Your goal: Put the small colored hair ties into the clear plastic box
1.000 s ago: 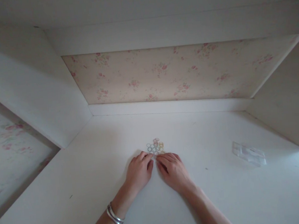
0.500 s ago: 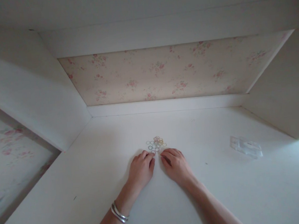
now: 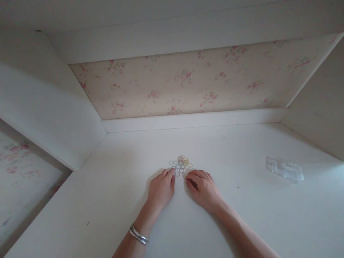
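A loose cluster of small thin rings (image 3: 180, 162), some silvery, some yellow or pinkish, lies on the white tabletop; they look like little hair elastics or wire rings. My left hand (image 3: 162, 188), with silver bangles (image 3: 139, 234) at the wrist, rests at the cluster's near left edge. Its fingers reach forward and the index fingertip touches or nearly touches a ring. One ring (image 3: 177, 174) lies just right of that fingertip. Near the right side of the cluster is my right hand (image 3: 202, 186), its fingers curled and thumb against the index finger. Whatever lies in that pinch is hidden.
A clear plastic box (image 3: 284, 169) sits on the tabletop (image 3: 181, 240) to the right. Small dark specks lie on the left and right of the surface. White side panels (image 3: 82, 133) and a floral back wall (image 3: 186, 83) enclose the desk, with a shelf overhead.
My left hand has drawn back slightly up and left, uncovering the nearest ring. The right hand stays nearly in place. The whole view has shifted a little.
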Demonstrator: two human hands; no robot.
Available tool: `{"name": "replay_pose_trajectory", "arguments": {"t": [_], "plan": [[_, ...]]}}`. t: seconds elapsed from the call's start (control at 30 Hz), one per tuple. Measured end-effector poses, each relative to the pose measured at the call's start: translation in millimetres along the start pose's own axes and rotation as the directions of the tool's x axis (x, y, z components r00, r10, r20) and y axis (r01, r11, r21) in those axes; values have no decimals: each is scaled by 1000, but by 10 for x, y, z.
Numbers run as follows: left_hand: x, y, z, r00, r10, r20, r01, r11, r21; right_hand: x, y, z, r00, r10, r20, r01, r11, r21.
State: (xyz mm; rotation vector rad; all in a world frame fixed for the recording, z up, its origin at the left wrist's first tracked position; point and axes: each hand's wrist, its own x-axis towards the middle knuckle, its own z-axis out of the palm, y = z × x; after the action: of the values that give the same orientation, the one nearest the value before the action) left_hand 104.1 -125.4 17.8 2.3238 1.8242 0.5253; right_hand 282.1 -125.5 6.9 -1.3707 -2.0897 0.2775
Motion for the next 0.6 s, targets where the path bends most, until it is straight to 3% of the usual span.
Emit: {"name": "replay_pose_trajectory", "arguments": {"t": [0.3,0.47,0.6], "plan": [[9,-31,-2,998,-62,18,63,993,-96,-13,38,27,1000,-9,-20,9,1000,21],[-12,-38,28,998,-54,-32,49,990,-134,-8,20,10,1000,6,-7,-6,1000,18],[16,-84,31,994,-81,-66,61,962,-266,-10,31,5,1000,12,-2,-12,1000,25]]}}
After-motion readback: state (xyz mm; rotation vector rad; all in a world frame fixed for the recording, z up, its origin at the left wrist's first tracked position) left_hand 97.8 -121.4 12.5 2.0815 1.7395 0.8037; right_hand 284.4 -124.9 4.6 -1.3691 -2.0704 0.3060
